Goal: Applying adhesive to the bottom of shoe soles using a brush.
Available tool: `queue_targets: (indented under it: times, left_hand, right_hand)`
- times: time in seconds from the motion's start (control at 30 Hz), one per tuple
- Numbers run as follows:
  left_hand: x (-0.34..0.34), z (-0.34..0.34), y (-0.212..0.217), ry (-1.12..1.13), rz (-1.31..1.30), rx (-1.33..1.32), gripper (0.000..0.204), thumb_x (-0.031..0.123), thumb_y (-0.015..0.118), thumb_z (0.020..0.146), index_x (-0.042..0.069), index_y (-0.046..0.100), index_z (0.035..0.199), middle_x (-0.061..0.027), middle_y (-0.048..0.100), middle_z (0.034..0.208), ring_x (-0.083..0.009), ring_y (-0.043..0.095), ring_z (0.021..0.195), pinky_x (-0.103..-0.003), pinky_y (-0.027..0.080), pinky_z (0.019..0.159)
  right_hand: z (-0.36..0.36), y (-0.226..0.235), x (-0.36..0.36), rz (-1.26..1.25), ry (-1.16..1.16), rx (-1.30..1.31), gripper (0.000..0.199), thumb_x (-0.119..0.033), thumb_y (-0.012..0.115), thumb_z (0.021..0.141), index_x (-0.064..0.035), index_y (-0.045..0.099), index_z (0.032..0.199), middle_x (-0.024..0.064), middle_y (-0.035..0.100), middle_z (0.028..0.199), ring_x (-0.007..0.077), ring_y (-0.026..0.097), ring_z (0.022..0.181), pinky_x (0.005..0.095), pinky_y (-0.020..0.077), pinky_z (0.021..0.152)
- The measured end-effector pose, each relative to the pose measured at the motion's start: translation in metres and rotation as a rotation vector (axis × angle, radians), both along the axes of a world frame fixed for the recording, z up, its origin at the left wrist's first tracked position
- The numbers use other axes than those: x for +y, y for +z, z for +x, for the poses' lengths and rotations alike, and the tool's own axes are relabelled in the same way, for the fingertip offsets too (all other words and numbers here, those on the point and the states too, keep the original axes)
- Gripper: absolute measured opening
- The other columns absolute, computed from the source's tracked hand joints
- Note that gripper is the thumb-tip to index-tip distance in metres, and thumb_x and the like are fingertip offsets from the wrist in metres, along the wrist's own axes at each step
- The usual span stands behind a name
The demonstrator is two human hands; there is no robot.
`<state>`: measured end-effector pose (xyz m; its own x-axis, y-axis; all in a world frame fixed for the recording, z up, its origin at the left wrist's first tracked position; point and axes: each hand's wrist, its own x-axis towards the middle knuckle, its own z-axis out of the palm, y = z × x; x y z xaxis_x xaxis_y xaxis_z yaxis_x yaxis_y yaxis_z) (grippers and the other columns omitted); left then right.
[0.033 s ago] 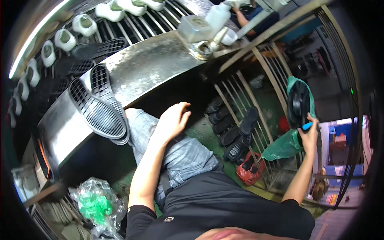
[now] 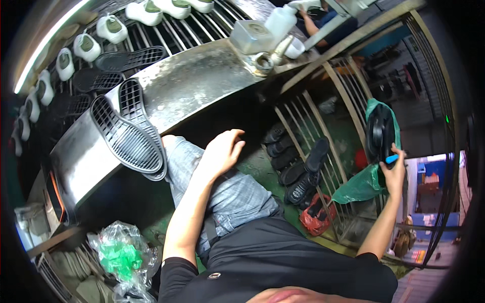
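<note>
My left hand (image 2: 221, 152) hovers over my grey-trousered thigh with its fingers stretched out and nothing in them. To the right, my right hand (image 2: 395, 171) is closed around a small bright blue object (image 2: 391, 159), mostly hidden by the fingers, so its kind does not show. The same hand touches a green plastic bag (image 2: 359, 188) by the metal rack. Black shoe soles (image 2: 380, 132) stand in the bag's upper part, just above my fingers. Two black soles (image 2: 129, 139) with grid treads overlap on the bench edge, left of my knee.
The metal bench (image 2: 194, 76) curves ahead, with white shoes (image 2: 112, 29) on the bars behind it. A clear container (image 2: 250, 36) and a white bottle (image 2: 280, 19) stand at its right end. Black shoes (image 2: 298, 187) and a red bag (image 2: 318, 214) sit by the rack (image 2: 348, 98).
The whole picture has shifted slightly to the right. My hands and the things near them keep their places relative to each other.
</note>
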<state>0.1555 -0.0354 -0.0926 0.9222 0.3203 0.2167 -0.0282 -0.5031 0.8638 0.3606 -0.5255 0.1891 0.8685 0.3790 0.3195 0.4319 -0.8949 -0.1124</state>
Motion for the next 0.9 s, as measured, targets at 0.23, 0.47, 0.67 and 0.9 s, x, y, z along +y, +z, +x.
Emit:
queue_targets:
  times: [0.23, 0.47, 0.67, 0.9]
  left_hand:
    - [0.002, -0.003, 0.001, 0.0, -0.004, 0.03, 0.033, 0.022, 0.069, 0.105, 0.005, 0.068, 0.133, -0.0153, 0.075, 0.11, -0.0321, 0.075, 0.104, -0.042, 0.059, 0.094]
    - [0.001, -0.001, -0.003, 0.043, -0.011, -0.009, 0.03, 0.022, 0.071, 0.103, 0.006, 0.069, 0.128, -0.0146, 0.075, 0.106, -0.033, 0.074, 0.103, -0.044, 0.059, 0.094]
    - [0.001, 0.0, -0.003, 0.013, 0.04, -0.028, 0.034, 0.024, 0.069, 0.104, 0.006, 0.069, 0.133, -0.0184, 0.076, 0.117, -0.0368, 0.074, 0.113, -0.045, 0.058, 0.1]
    - [0.0, 0.002, -0.003, -0.01, -0.031, 0.016, 0.031, 0.019, 0.07, 0.106, 0.006, 0.069, 0.133, -0.0159, 0.076, 0.107, -0.0314, 0.076, 0.1, -0.042, 0.059, 0.092]
  right_hand:
    - [0.057, -0.025, 0.061, 0.162, -0.072, -0.365, 0.044, -0.002, 0.075, 0.093, -0.0063, 0.064, 0.136, 0.0187, 0.071, 0.14, 0.0397, 0.068, 0.128, 0.0476, 0.0511, 0.107]
    - [0.048, -0.044, 0.059, -0.014, -0.124, -0.396, 0.058, -0.003, 0.074, 0.091, -0.0065, 0.053, 0.145, 0.0222, 0.068, 0.142, 0.0461, 0.065, 0.131, 0.054, 0.0504, 0.109]
    - [0.124, 0.041, 0.0, 0.229, -0.213, -0.505, 0.057, -0.019, 0.084, 0.09, -0.0061, 0.061, 0.14, 0.0217, 0.073, 0.131, 0.0398, 0.07, 0.126, 0.046, 0.0519, 0.11]
    - [0.091, 0.051, 0.064, 0.21, -0.201, -0.559, 0.047, -0.016, 0.075, 0.091, -0.0053, 0.058, 0.134, 0.0343, 0.073, 0.119, 0.0523, 0.071, 0.116, 0.0554, 0.054, 0.1]
